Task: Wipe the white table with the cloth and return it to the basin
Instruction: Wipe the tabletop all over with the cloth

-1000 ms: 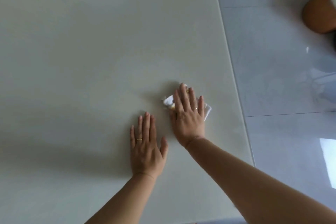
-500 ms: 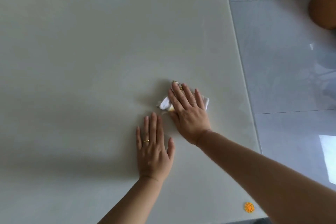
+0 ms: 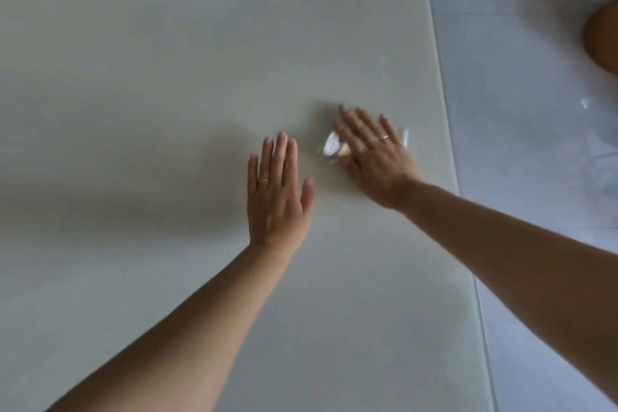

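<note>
The white tabletop [image 3: 167, 77] fills most of the view, with pale floor tiles [image 3: 518, 144] beyond its right edge and a blurred orange-brown object [image 3: 602, 40] at the far right, which may be the basin, though it is too smeared to tell.

Compared with 0.5 s ago, the right hand [image 3: 374, 157] has swept the cloth [image 3: 334, 147] a little further toward the right edge of the tabletop, and both are now motion-blurred, so the stroke is under way. I judge the wiping step to be mid-course: much of the tabletop to the left lies beyond the present stroke, and the return to the basin is not yet begun.

The left hand [image 3: 277, 187] has stayed planted, palm down, its fingers [image 3: 279, 150] straight and close together, holding nothing, bracing just left of the cloth.

The right hand lies flat on the cloth, its fingers [image 3: 361, 124] spread wide and pressing down rather than gripping; white and yellowish folds show at the thumb side and a white edge beyond the little finger.
</note>
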### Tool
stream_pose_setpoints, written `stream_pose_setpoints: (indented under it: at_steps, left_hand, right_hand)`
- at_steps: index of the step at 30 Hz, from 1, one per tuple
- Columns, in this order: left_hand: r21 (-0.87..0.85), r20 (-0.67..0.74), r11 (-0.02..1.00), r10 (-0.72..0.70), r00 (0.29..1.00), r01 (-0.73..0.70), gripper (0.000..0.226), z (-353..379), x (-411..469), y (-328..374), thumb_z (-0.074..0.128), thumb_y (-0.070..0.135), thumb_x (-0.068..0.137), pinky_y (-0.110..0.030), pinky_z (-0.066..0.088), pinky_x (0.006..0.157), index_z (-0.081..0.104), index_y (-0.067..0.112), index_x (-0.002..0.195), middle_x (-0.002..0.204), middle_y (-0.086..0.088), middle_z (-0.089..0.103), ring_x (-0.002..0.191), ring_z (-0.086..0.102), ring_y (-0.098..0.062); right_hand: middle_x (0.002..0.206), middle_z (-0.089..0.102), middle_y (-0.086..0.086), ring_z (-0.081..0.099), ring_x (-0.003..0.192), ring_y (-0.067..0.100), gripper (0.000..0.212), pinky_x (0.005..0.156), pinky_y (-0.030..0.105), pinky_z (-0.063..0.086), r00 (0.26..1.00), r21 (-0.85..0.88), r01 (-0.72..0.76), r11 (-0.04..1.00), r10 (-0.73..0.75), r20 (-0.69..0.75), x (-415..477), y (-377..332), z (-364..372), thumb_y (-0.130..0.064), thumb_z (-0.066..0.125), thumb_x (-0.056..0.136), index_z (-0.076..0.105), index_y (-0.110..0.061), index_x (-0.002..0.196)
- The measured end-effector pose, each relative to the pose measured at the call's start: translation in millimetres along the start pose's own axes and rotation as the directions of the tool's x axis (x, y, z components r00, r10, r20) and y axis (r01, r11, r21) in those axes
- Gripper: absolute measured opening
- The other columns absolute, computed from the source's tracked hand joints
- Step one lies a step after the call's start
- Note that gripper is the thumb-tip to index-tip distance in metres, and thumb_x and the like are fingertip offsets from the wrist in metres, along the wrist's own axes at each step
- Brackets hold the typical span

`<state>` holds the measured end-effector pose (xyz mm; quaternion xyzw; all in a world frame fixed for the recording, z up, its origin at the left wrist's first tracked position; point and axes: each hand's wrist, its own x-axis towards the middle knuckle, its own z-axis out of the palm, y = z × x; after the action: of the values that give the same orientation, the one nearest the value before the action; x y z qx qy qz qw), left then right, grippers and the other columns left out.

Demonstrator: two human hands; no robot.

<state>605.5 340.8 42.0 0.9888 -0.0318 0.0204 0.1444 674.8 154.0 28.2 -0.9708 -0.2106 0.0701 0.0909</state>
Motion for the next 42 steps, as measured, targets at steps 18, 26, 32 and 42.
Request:
stream_pose_setpoints:
  at_steps: [18, 26, 32, 42]
  left_hand:
    - [0.062, 0.034, 0.996, -0.071, 0.997, 0.069, 0.057, 22.6, 94.5, -6.3, 0.035, 0.035, 0.099, -0.042, 0.009, 0.118, 0.029, 0.005, 0.147, 0.156, -0.012, 0.023, 0.145, 0.019, -0.027]
    - [0.054, 0.067, 0.995, -0.089, 0.994, 0.085, 0.067, 22.0, 94.5, -4.6, 0.022, 0.042, 0.091, -0.039, 0.008, 0.119, 0.025, 0.008, 0.149, 0.157, -0.01, 0.021, 0.146, 0.016, -0.024]
    - [0.047, 0.078, 0.994, -0.107, 0.991, 0.103, 0.065, 19.6, 95.2, -3.3, 0.024, 0.04, 0.091, -0.04, 0.011, 0.119, 0.026, 0.008, 0.148, 0.156, -0.01, 0.024, 0.146, 0.018, -0.024]
    - [0.044, 0.08, 0.993, -0.112, 0.991, 0.108, 0.064, 19.1, 95.4, -3.5, 0.031, 0.038, 0.091, -0.04, 0.014, 0.117, 0.03, 0.007, 0.147, 0.155, -0.01, 0.026, 0.144, 0.023, -0.025]
  right_hand:
    - [0.161, 0.006, -0.001, 0.003, 0.148, 0.022, 0.056, 0.117, 0.044, -0.005, 0.948, 0.109, -0.308, 0.945, 0.314, -0.041, 73.6, -8.8, -3.3, -0.039, 0.031, 0.1, 0.019, -0.021, 0.151]
    - [0.161, 0.006, -0.002, 0.003, 0.148, 0.019, 0.054, 0.118, 0.041, -0.003, 0.931, 0.115, -0.353, 0.928, 0.361, -0.053, 116.0, 59.5, -23.1, -0.037, 0.03, 0.101, 0.017, -0.021, 0.151]
    - [0.161, 0.0, -0.003, -0.002, 0.148, 0.021, 0.056, 0.116, 0.044, -0.007, 0.949, 0.118, -0.314, 0.942, 0.316, 0.002, 141.7, -8.2, -12.2, -0.04, 0.027, 0.101, 0.013, -0.022, 0.152]
    - [0.161, 0.0, -0.002, -0.001, 0.148, 0.023, 0.056, 0.117, 0.046, -0.005, 0.795, 0.157, -0.595, 0.788, 0.606, -0.031, 198.9, 38.5, -28.9, -0.04, 0.024, 0.1, 0.013, -0.022, 0.152]
